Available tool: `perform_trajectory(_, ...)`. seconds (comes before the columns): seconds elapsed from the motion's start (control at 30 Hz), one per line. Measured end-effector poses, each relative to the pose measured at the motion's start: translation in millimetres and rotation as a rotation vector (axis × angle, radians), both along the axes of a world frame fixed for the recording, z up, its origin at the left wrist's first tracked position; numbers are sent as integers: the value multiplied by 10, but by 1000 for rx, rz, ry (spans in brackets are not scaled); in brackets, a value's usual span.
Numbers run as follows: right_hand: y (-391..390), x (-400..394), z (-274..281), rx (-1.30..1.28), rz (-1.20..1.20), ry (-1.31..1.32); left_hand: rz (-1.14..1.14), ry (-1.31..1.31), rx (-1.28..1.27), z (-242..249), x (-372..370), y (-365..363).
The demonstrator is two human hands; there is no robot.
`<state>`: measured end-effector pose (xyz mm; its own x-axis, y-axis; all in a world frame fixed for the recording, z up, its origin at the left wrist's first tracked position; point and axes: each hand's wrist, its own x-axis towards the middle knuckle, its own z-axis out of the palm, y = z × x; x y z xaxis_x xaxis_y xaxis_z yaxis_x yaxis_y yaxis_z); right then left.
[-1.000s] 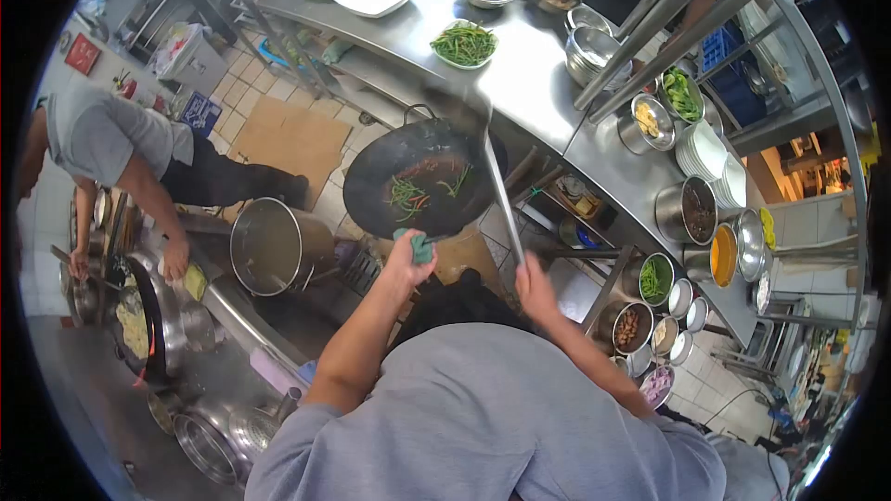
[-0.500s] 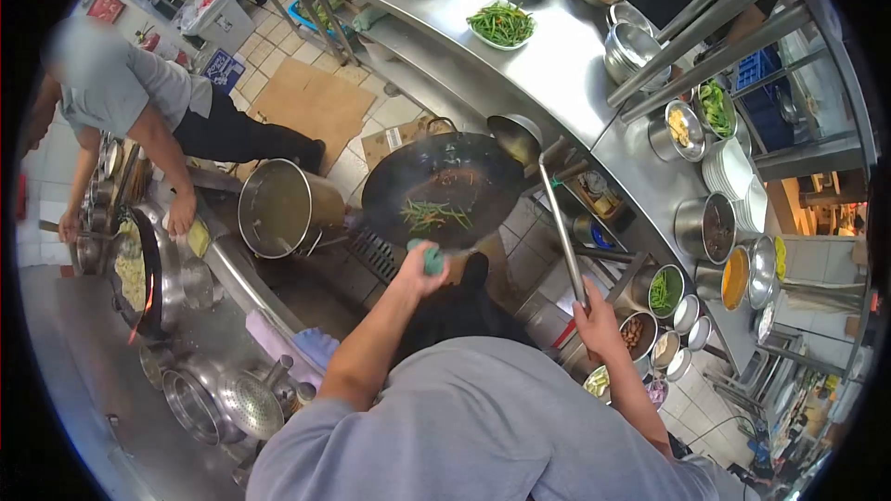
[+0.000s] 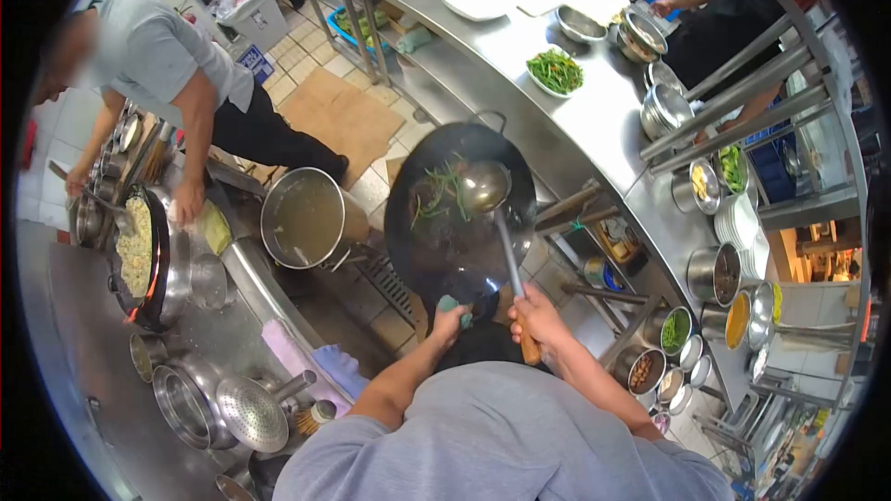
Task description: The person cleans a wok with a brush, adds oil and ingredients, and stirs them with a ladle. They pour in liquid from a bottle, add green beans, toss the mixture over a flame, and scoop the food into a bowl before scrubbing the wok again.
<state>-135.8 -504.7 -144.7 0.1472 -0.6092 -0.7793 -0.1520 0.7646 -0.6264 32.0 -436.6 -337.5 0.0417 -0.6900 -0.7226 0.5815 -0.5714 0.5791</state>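
In front of me, a large dark wok [image 3: 450, 255] is held tilted in the air, with long green beans [image 3: 432, 197] and a few reddish bits inside. My left hand [image 3: 446, 325] is closed at its near edge, gripping the wok by its handle through a green cloth [image 3: 455, 307]. Wrapped around the wooden grip of a long metal ladle [image 3: 485, 187] is my right hand [image 3: 544, 319]. The ladle's bowl is down inside the wok, beside the beans.
A steel counter [image 3: 594, 139] curves along the right, with a plate of green beans [image 3: 555, 70]. Left of the wok stands a big stockpot [image 3: 303, 218] of cloudy liquid. A co-worker [image 3: 172, 56] stirs another wok [image 3: 167, 269]. Ingredient pots [image 3: 670, 329] sit at right.
The ladle has swung from beside the wok's far right rim into it. Both hands have come closer together and the wok tilts more. The co-worker leans further in.
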Motion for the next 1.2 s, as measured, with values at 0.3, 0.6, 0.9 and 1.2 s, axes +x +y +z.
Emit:
perform_trajectory(0.3,-37,-345,-243,400,-162,-645,62,393,479,-19,435,-768)
perform_trajectory(0.6,72,-719,-13,254,-166,-667,35,500,453,248,660,-344)
perform_trajectory(0.9,-838,-796,658,-470,-21,-21,81,395,393,612,779,-362)
perform_trajectory(1.2,-1609,-958,473,-964,68,743,57,238,416,550,690,-224)
